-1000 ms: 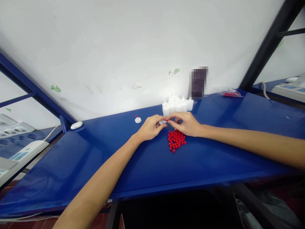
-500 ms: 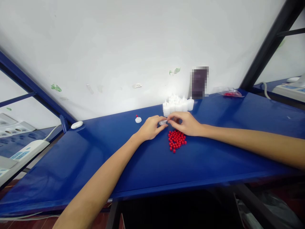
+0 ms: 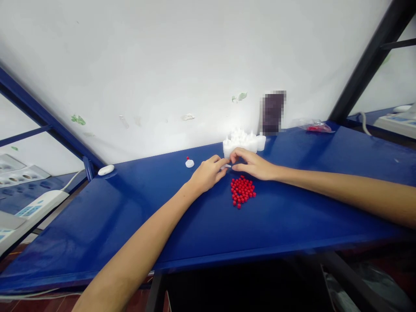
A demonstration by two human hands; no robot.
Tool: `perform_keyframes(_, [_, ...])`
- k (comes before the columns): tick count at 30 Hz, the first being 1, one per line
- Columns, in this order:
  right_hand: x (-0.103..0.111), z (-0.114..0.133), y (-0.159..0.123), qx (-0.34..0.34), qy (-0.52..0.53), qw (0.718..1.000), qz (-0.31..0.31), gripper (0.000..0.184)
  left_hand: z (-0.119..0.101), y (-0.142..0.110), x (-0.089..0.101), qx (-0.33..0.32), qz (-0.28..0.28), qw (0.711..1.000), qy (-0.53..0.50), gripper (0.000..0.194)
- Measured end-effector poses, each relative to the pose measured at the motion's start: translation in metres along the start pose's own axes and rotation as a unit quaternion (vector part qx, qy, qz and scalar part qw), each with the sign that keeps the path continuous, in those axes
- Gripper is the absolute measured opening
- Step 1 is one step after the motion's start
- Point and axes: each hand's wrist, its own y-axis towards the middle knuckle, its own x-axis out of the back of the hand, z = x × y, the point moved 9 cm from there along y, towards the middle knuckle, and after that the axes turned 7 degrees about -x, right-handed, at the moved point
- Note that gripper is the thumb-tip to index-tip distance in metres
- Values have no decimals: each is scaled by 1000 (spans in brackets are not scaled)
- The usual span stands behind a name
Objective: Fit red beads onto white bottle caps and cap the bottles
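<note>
My left hand is closed around a white nozzle cap, whose pointed tip sticks out to the right between thumb and fingers. Most of the cap is hidden by those fingers. Just right of the tip, my right hand has its thumb and fingers apart, and I see nothing between them. Below it, a pile of small red caps lies loose on the blue table. Behind both hands stands a cluster of white bottles with pointed tops.
A white nozzle cap with a red tip sits left of my hands. Farther left lies a white oval case. A clear plastic bag with red pieces is at the back right. A blurred dark object stands against the wall.
My right thumb and fingers have parted and come away from the nozzle's tip. My left hand keeps its hold on the nozzle cap, which is now turned slightly.
</note>
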Motion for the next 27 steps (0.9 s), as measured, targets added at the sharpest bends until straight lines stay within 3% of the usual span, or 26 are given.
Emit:
perform_keyframes(4, [2,-3,0,-9,23,1000,-3,24,0,1,0,8,-6,1000,-9,31])
perform_keyframes(7, [3,-1,1,5,31,999,-12,20,3,0,2,22,-27,999,-27,32])
perform_keyframes(13, [-8,-8,1,-23,16,999,28,18,22,-3,19,119,-136,980,-82,20])
perform_keyframes(19, [-9,16,-6,75,-22,997,-9,19,34,1,22,226,-237,930,-165,24])
perform_keyframes(23, [-4,31,-11,124,-19,990,-59,18,23,2,18,244,-271,910,-197,23])
perform_keyframes(27, [-6,39,-16,145,-15,987,-62,13,17,0,18,243,-283,905,-204,23])
